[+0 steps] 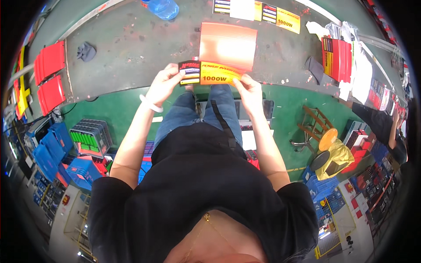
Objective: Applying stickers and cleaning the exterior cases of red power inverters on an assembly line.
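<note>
Between my two hands a long black and yellow label [215, 74] is stretched flat near the table's front edge. The fingers of my left hand [163, 85] pinch its black end, and a white band circles that wrist. At the yellow end, my right hand [250, 92] pinches the lower corner. Just beyond the label lies a shiny red panel [228, 44]; the label overlaps its near edge. I cannot tell whether the two touch.
More labels [288, 19] lie at the table's far side beside a blue bottle [163, 8]. Red panels [49, 63] sit at the left and labelled red casings [337, 59] at the right. Dark cloths [86, 51] rest on the table. A wooden stool [326, 138] stands behind right.
</note>
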